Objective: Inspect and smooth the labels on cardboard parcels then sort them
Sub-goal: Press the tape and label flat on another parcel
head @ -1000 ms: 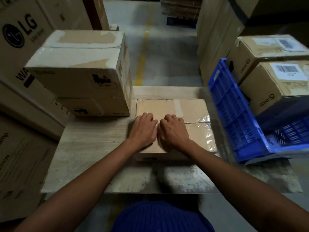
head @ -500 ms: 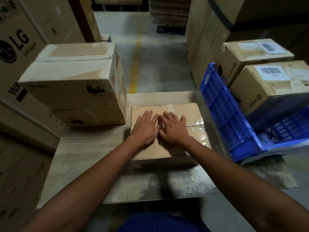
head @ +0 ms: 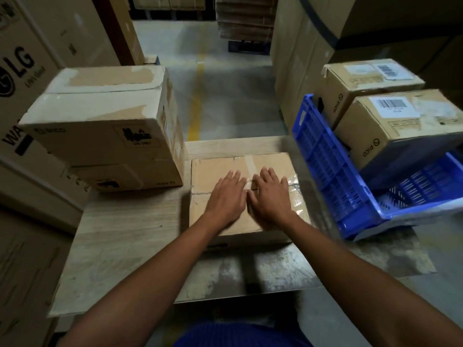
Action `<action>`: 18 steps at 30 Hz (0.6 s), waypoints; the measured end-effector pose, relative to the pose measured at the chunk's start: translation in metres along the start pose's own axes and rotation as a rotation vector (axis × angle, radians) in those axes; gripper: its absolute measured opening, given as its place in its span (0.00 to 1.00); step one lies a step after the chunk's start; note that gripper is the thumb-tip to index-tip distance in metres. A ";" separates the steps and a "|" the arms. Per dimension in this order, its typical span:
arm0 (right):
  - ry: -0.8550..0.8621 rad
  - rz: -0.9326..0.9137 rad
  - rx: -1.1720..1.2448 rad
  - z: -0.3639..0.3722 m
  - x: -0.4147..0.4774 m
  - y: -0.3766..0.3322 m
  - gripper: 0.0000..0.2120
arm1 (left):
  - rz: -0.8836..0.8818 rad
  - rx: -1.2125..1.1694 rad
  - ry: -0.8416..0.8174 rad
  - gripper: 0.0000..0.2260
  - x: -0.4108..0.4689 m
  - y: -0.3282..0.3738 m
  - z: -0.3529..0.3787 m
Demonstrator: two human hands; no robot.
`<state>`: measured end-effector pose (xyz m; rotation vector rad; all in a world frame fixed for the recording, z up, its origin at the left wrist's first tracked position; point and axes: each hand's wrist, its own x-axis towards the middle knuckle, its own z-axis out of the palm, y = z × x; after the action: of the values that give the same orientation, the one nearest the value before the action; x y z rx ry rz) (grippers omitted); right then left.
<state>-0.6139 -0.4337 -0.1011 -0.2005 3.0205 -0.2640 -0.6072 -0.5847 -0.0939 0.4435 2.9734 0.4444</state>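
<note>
We see a flat brown cardboard parcel lying mid-way across a pale wood-grain tabletop. A strip of clear tape crosses its top, and glossy film covers its right edge. Our left hand and right hand lie side by side, palms down, fingers straight and spread, pressing the top and grasping nothing. Two stacked cardboard cartons stand just left of the parcel. At right, a tilted blue plastic crate holds two barcode-labelled cardboard boxes. Beyond, a grey concrete floor bears a yellow line.
</note>
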 end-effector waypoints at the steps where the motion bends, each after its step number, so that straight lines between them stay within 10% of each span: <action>1: 0.070 -0.018 -0.013 0.003 -0.009 -0.001 0.23 | 0.028 -0.005 0.063 0.20 -0.008 0.003 0.002; 11: 0.097 -0.122 -0.052 0.016 -0.032 0.002 0.31 | 0.032 -0.007 0.110 0.20 -0.029 0.013 0.019; 18: 0.362 -0.129 0.071 0.027 -0.073 0.005 0.12 | 0.236 -0.058 0.337 0.07 -0.062 0.011 0.026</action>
<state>-0.5391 -0.4234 -0.1221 -0.3805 3.3519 -0.4639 -0.5412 -0.5866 -0.1115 0.7910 3.2288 0.6891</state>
